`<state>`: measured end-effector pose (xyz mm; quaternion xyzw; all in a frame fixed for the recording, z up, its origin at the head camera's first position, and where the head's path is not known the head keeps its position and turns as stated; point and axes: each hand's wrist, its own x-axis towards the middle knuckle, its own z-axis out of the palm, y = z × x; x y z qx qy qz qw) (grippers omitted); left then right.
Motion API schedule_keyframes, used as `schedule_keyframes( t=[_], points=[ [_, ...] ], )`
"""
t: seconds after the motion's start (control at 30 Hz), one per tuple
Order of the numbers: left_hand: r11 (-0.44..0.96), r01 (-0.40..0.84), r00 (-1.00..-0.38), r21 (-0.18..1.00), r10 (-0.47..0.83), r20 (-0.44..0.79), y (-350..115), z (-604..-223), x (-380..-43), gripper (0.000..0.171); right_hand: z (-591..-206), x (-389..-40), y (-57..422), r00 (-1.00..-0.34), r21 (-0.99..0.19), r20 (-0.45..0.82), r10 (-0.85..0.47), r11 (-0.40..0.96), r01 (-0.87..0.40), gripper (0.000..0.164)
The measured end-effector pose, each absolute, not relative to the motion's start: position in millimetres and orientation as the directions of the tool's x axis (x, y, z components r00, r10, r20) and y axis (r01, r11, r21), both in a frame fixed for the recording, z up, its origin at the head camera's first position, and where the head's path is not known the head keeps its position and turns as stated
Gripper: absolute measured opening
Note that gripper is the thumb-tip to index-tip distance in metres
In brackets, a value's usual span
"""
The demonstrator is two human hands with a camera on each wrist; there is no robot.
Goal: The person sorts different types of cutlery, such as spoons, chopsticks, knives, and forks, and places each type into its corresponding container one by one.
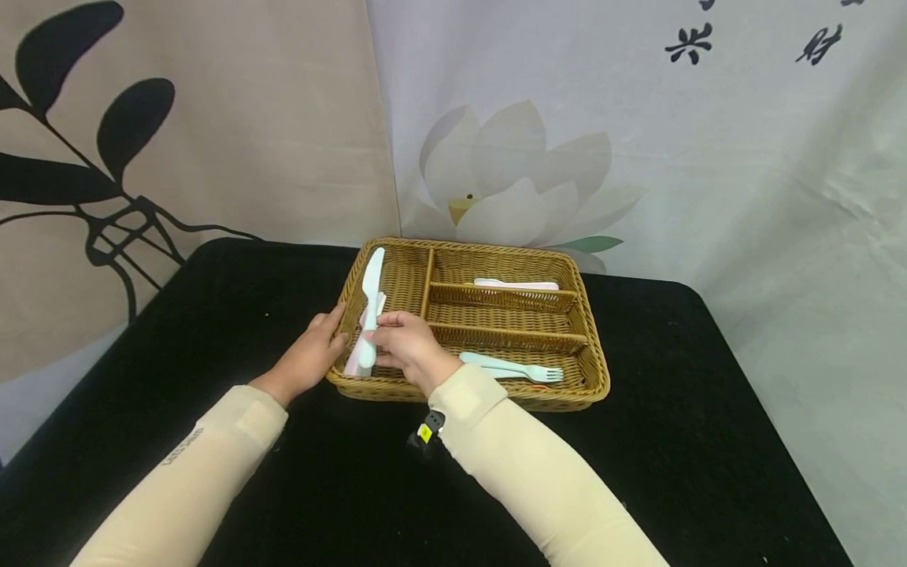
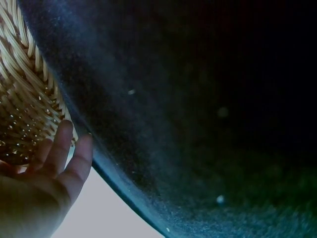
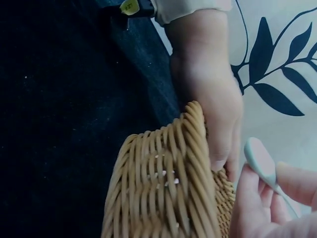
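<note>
A wicker basket (image 1: 595, 362) with dividers stands on the black table. In the head view my right hand (image 1: 411, 346) pinches a pale mint knife (image 1: 372, 291), blade pointing away, over the left compartment. The right wrist view shows the knife's handle (image 3: 260, 158) between thumb and fingers of that hand (image 3: 267, 213). Beneath the knife lies pale pink cutlery (image 1: 352, 362), partly covered, its kind unclear. My left hand (image 1: 308, 358) rests against the basket's left side; in the left wrist view the fingers (image 2: 62, 146) lie fairly straight beside the weave.
In the front right compartment lies a mint fork (image 1: 524, 368) with another mint piece partly under it. A pale pink-white piece (image 1: 516, 284) lies in the back right compartment. A printed cloth (image 1: 283, 118) hangs behind the black table (image 1: 680, 441).
</note>
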<state>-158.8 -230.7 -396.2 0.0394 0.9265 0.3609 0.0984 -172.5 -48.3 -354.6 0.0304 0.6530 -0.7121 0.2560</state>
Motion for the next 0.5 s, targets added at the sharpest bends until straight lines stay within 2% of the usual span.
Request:
schedule_keyframes(
  t=[0.5],
  points=[
    [0.735, 0.017, -0.977, 0.678, 0.155, -0.144, -230.6, -397.4, -159.0, 0.062, -370.2, -179.2, -68.0, -0.859, -0.888, -0.440, -0.263, -0.017, 0.460, 0.027]
  ],
)
